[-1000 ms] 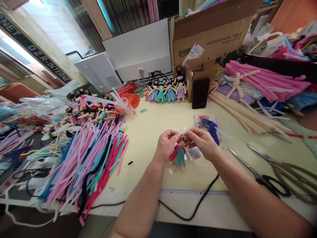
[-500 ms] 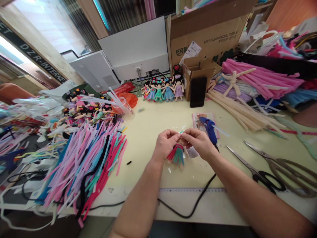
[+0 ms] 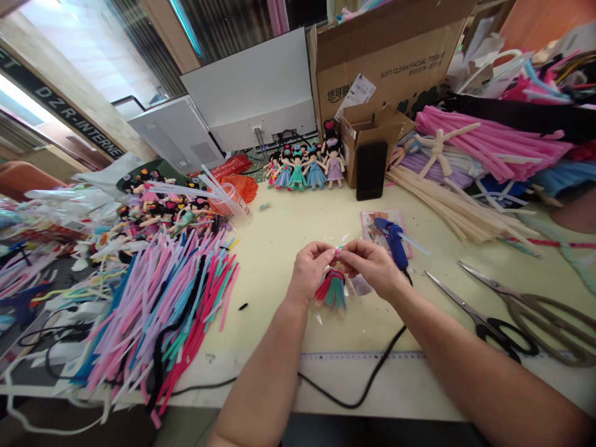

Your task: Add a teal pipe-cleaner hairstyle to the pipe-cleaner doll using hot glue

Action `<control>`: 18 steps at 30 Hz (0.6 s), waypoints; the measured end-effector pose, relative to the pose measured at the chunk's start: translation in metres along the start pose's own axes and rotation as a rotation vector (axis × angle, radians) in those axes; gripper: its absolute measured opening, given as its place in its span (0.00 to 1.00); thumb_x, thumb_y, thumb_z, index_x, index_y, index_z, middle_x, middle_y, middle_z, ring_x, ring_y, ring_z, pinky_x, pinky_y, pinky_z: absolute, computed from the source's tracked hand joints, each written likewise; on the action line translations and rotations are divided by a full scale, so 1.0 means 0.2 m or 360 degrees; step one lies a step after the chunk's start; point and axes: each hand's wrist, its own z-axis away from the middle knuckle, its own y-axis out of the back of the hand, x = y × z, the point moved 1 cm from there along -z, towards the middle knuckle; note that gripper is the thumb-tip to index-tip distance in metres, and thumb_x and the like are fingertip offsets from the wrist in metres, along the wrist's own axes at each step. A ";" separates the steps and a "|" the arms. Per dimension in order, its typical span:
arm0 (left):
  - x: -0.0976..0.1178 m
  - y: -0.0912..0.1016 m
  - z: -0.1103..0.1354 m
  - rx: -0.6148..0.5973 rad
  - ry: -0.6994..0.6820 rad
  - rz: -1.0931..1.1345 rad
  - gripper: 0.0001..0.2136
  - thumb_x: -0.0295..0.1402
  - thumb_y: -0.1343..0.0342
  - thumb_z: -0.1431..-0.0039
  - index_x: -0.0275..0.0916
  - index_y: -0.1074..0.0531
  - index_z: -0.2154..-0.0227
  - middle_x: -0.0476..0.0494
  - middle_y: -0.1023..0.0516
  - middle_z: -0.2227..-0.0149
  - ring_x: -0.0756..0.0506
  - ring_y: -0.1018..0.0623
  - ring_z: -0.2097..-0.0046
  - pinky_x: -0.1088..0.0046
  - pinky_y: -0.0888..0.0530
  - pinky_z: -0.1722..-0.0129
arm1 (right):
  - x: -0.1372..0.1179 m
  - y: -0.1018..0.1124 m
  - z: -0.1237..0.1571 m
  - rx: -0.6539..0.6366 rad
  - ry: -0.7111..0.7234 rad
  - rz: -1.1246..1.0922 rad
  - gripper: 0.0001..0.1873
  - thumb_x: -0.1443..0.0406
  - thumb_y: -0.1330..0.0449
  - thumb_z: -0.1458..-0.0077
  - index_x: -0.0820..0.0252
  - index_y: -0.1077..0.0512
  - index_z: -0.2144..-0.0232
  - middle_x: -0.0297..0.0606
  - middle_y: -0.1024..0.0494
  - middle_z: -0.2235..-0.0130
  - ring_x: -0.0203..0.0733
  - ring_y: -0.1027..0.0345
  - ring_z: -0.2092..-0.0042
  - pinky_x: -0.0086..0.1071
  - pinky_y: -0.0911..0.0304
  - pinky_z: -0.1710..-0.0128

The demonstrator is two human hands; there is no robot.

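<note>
Both my hands meet over the middle of the table on a small pipe-cleaner doll [image 3: 331, 289] with a red and teal skirt. My left hand [image 3: 311, 270] pinches the doll's top from the left. My right hand [image 3: 374, 267] pinches it from the right, fingers closed at the doll's head. The skirt hangs below my fingers, just above the table top [image 3: 288, 230]. The doll's head is mostly hidden by my fingertips.
A blue glue gun [image 3: 393, 239] lies just right of my hands, its black cord [image 3: 363, 385] running to the front edge. Two pairs of scissors [image 3: 493, 316] lie at right. A heap of coloured pipe cleaners [image 3: 162, 304] fills the left. Finished dolls [image 3: 305, 167] stand before a cardboard box [image 3: 372, 146].
My hands and the doll stay almost in place; only the view has shifted slightly.
</note>
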 end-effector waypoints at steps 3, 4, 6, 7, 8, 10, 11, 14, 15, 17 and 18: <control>0.01 -0.01 0.01 -0.0035 0.0038 -0.0017 0.11 0.36 0.38 0.52 0.35 0.24 0.66 0.46 0.23 0.71 0.51 0.25 0.70 0.74 0.27 0.67 | 0.00 0.00 0.00 -0.0005 0.0080 0.0089 0.19 0.51 0.36 0.55 0.61 0.32 0.76 0.29 0.32 0.81 0.29 0.41 0.80 0.25 0.43 0.80; 0.01 -0.01 0.01 -0.0043 0.0048 -0.0048 0.12 0.36 0.38 0.53 0.35 0.24 0.66 0.46 0.23 0.72 0.51 0.25 0.71 0.74 0.27 0.68 | 0.00 0.00 0.00 -0.0004 0.0116 0.0135 0.18 0.51 0.37 0.54 0.61 0.32 0.76 0.29 0.33 0.81 0.30 0.41 0.80 0.25 0.44 0.80; 0.01 -0.01 0.01 -0.0040 0.0034 -0.0138 0.11 0.36 0.37 0.54 0.35 0.25 0.69 0.47 0.23 0.73 0.51 0.25 0.71 0.74 0.28 0.69 | 0.00 0.00 0.00 0.0012 0.0176 0.0227 0.18 0.52 0.38 0.53 0.61 0.32 0.77 0.29 0.33 0.81 0.30 0.41 0.79 0.25 0.45 0.80; 0.02 -0.01 0.01 -0.0031 0.0016 -0.0180 0.10 0.35 0.36 0.54 0.35 0.25 0.70 0.47 0.24 0.74 0.51 0.26 0.72 0.75 0.28 0.69 | 0.00 0.00 0.00 0.0025 0.0188 0.0259 0.18 0.52 0.38 0.53 0.61 0.32 0.77 0.29 0.32 0.81 0.30 0.41 0.79 0.25 0.45 0.80; 0.02 -0.01 0.01 -0.0021 -0.0003 -0.0209 0.09 0.35 0.36 0.54 0.35 0.26 0.72 0.48 0.24 0.74 0.51 0.26 0.72 0.75 0.28 0.69 | 0.00 0.01 0.00 0.0041 0.0191 0.0272 0.18 0.52 0.38 0.53 0.61 0.32 0.77 0.29 0.33 0.81 0.30 0.41 0.79 0.25 0.44 0.80; 0.02 -0.01 0.01 -0.0013 -0.0031 -0.0232 0.09 0.35 0.37 0.53 0.35 0.26 0.73 0.49 0.25 0.75 0.52 0.26 0.72 0.75 0.29 0.69 | 0.00 0.01 0.01 0.0067 0.0182 0.0250 0.18 0.51 0.38 0.53 0.61 0.33 0.77 0.29 0.33 0.81 0.31 0.41 0.80 0.26 0.44 0.80; 0.02 -0.01 0.01 -0.0016 -0.0034 -0.0233 0.09 0.35 0.37 0.53 0.35 0.27 0.73 0.49 0.25 0.75 0.52 0.26 0.72 0.75 0.29 0.69 | 0.01 0.01 0.01 0.0070 0.0177 0.0228 0.19 0.51 0.39 0.52 0.61 0.33 0.77 0.29 0.33 0.81 0.31 0.40 0.80 0.26 0.43 0.80; 0.02 -0.01 0.01 -0.0008 -0.0039 -0.0220 0.08 0.35 0.37 0.53 0.35 0.27 0.73 0.50 0.25 0.75 0.52 0.27 0.72 0.75 0.29 0.68 | 0.01 0.00 0.00 0.0018 0.0169 0.0182 0.18 0.51 0.38 0.53 0.61 0.32 0.76 0.30 0.32 0.80 0.31 0.39 0.79 0.26 0.42 0.80; 0.02 -0.01 0.01 -0.0001 -0.0046 -0.0211 0.08 0.34 0.37 0.53 0.35 0.27 0.73 0.50 0.26 0.75 0.52 0.27 0.72 0.76 0.29 0.68 | 0.01 0.00 0.00 -0.0010 0.0167 0.0181 0.19 0.51 0.37 0.53 0.61 0.32 0.75 0.30 0.32 0.80 0.31 0.39 0.79 0.26 0.43 0.81; 0.01 0.00 0.01 -0.0003 -0.0059 -0.0177 0.08 0.35 0.38 0.52 0.35 0.26 0.73 0.49 0.25 0.75 0.52 0.27 0.72 0.76 0.29 0.68 | 0.01 0.00 0.00 -0.0047 0.0169 0.0179 0.19 0.51 0.37 0.54 0.61 0.31 0.75 0.30 0.32 0.80 0.31 0.40 0.80 0.26 0.43 0.81; 0.01 0.00 0.00 -0.0014 -0.0058 -0.0149 0.08 0.36 0.39 0.51 0.35 0.25 0.71 0.48 0.25 0.74 0.52 0.27 0.71 0.75 0.29 0.68 | 0.01 0.00 0.00 -0.0051 0.0172 0.0176 0.19 0.51 0.37 0.54 0.61 0.31 0.75 0.30 0.32 0.80 0.30 0.40 0.80 0.26 0.44 0.81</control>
